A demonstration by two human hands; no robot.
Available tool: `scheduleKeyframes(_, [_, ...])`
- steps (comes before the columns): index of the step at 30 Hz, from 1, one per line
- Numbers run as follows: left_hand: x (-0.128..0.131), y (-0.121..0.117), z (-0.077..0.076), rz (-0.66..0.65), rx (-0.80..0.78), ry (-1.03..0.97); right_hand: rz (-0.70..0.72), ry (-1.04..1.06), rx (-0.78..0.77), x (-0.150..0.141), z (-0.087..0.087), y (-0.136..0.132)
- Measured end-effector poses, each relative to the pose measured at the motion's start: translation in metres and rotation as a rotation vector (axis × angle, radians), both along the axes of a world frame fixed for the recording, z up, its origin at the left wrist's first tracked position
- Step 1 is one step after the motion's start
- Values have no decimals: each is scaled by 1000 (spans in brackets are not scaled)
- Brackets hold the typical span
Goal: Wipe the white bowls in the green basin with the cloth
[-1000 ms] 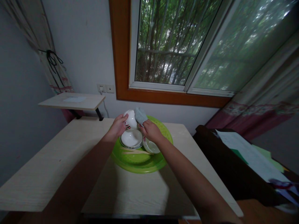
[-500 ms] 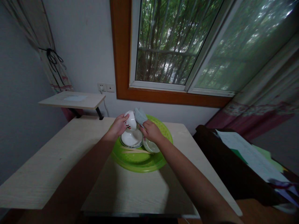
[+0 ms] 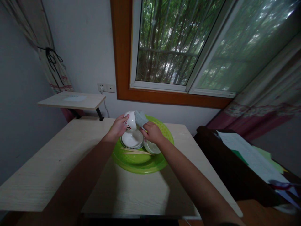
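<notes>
Bare left hand point(image 3: 119, 126), right hand point(image 3: 152, 131) and forearms point(image 3: 187, 172)

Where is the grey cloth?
In the head view, the grey cloth is in the right hand, against the white bowl in the left hand, over the green tray.

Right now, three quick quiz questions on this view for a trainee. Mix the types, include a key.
1. What does the right hand hold?
2. True or false: chopsticks lie inside the green basin.
3. The left hand grips: (a) a paper sheet, (b) a printed bowl, (c) a curtain.

Key:
1. A grey cloth.
2. True.
3. b
</notes>
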State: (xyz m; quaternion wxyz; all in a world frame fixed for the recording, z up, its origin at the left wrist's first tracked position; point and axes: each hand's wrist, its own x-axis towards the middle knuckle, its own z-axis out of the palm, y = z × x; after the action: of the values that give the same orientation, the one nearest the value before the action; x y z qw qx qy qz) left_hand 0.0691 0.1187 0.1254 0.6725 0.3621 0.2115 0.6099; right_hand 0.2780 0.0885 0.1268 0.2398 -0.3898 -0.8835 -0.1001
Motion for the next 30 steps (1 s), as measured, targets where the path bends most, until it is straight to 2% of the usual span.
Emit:
scheduleKeyframes(3, [1,-1,-1,-23,-10,18,-41,16,-18,-3,3,0])
scheduleKeyframes(8, [-2,3,-4,27,10,11,-138,16,-40,-4,5,1])
scheduleKeyframes(14, [-3,3,-3,79,-20,-6,-15,-6,-2,0,-1,0])
scheduleKeyframes(18, [-1,1,-3,-4,7,14,64,24,-9,-1,0,-1])
scheduleKeyframes(21, [0,-1,-2,-53,5,18,18,62,-6,-4,1,0])
scheduleKeyframes(26, [-1,-1,1,43,-4,-13,-103,52,-18,-4,2,2])
scheduleKeyframes(30, [-5,4,-1,118,-26,-28,-72,-4,-15,-1,2,-1])
